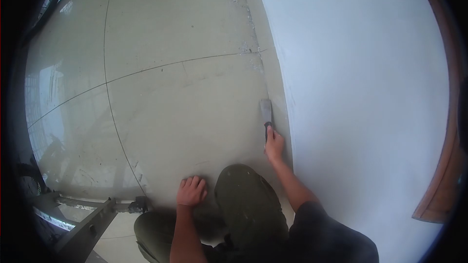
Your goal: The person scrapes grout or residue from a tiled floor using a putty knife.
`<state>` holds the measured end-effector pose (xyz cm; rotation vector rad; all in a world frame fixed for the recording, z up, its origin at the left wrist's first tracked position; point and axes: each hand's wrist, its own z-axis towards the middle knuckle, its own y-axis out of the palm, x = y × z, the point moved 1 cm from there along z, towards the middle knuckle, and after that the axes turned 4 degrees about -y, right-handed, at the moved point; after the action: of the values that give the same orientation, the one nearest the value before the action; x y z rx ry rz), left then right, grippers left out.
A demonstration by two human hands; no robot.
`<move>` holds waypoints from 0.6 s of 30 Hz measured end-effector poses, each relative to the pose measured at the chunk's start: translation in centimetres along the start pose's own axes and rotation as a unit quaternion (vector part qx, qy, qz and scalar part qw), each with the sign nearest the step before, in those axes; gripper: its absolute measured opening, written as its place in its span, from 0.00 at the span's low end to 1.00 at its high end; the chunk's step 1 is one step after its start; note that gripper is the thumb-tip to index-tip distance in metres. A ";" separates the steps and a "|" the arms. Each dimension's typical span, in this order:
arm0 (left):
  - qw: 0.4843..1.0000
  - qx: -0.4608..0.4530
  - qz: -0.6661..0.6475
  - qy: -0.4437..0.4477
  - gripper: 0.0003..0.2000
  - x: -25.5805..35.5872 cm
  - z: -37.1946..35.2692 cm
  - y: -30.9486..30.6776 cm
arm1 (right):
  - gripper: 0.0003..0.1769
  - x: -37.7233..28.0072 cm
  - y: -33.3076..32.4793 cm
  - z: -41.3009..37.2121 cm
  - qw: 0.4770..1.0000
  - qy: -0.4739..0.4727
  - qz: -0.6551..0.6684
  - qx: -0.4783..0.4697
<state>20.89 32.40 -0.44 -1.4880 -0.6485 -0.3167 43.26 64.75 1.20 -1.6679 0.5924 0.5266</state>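
right hand (274, 144) grips scraper (265, 110) | by skirting (276, 87) | left hand (192, 191) beside knee (240, 180)

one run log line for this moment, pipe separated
right hand: gripping scraper | blade: at skirting base | left hand: beside right knee, no tool visible | debris: along skirting base, ahead

Got a scraper (266, 116) over on the right, with a flat gray blade (265, 109), kinda dull and blotchy, and a dark handle (268, 127). Flares a little toward the far edge. Sits in the right hand (274, 147), with the handle toward the near side and mostly hidden in the grip. Points far and a touch left, along the seam (266, 89) between floor and skirting. Can't really tell if touching down or just above. Also seeing pale flakes (245, 47) farther along that seam, scattered in patches, with some darker bits mixed in.
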 end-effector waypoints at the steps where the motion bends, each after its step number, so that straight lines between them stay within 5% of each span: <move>1: 1.000 0.000 0.001 0.000 0.16 0.1 0.0 0.1 | 0.28 -0.7 0.1 2.1 1.000 0.000 0.001 0.000; 3: 1.000 -0.014 0.009 0.002 0.16 -0.1 -0.1 0.2 | 0.27 -3.9 1.2 6.3 0.996 0.052 0.045 -0.049; 9: 0.999 -0.034 -0.002 -0.004 0.17 -0.2 -0.3 0.4 | 0.27 -9.6 -1.8 -1.5 0.959 0.227 0.150 -0.084; 12: 1.000 -0.030 0.004 0.001 0.18 -0.2 -0.2 0.3 | 0.25 -7.3 1.2 2.6 0.959 0.233 0.153 -0.050; 18: 1.000 -0.020 0.019 -0.002 0.17 -0.2 -0.3 0.5 | 0.26 -6.7 -0.5 -2.4 0.974 0.194 0.100 -0.065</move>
<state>21.10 32.14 -0.91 -1.5374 -0.6192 -0.3001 38.50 63.06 6.23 -1.8624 1.0390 0.3888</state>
